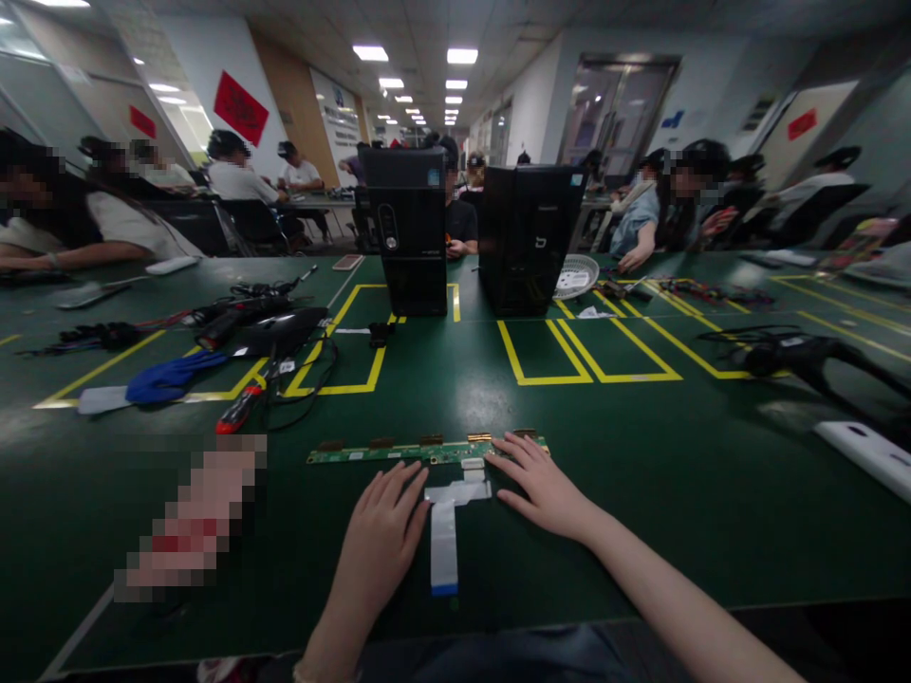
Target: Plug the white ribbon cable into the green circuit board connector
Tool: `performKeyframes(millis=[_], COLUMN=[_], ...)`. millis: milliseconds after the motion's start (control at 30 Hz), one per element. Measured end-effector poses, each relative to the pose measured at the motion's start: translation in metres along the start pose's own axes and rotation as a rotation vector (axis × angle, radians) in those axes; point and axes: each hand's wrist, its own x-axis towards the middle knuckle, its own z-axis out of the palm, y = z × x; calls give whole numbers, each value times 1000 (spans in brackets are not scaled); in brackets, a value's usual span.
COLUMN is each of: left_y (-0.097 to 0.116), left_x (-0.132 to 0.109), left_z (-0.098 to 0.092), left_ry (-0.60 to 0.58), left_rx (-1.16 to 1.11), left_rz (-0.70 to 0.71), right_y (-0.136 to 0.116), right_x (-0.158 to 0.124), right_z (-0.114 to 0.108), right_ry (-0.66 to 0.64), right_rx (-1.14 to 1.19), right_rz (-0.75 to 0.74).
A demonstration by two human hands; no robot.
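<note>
A long, narrow green circuit board (391,454) lies flat on the green table, running left to right in front of me. From its connector, a white flat ribbon cable (444,541) folds and hangs toward me, ending in a blue tip. My left hand (384,512) rests with fingers spread, its fingertips at the board's near edge, left of the cable. Across the cable, my right hand (545,484) lies open, with some fingertips over the board's right part and the thumb on the table. Neither hand grips anything.
Two black computer towers (407,237) stand at the back. On the left lie a red screwdriver (240,408), a blue glove (175,376) and tangled black cables (246,308). A white device (864,455) sits at the right, near a black stand (811,351). Other people sit around.
</note>
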Motion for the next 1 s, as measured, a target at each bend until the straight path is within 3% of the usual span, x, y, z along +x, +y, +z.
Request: performKeyframes(millis=[133, 267, 700, 1000], left_y=[-31, -44, -44, -39], left_x=[-33, -49, -46, -46], left_z=[6, 12, 17, 14], left_ry=[65, 82, 77, 75], left_rx=[48, 52, -4, -21], left_rz=[-82, -108, -147, -164], right_y=[-4, -7, -16, -16], right_x=[2, 5, 5, -34], right_z=[-6, -8, -14, -17], right_ry=[0, -13, -143, -117], right_rx=[11, 47, 78, 25], right_rz=[-40, -117, -109, 57])
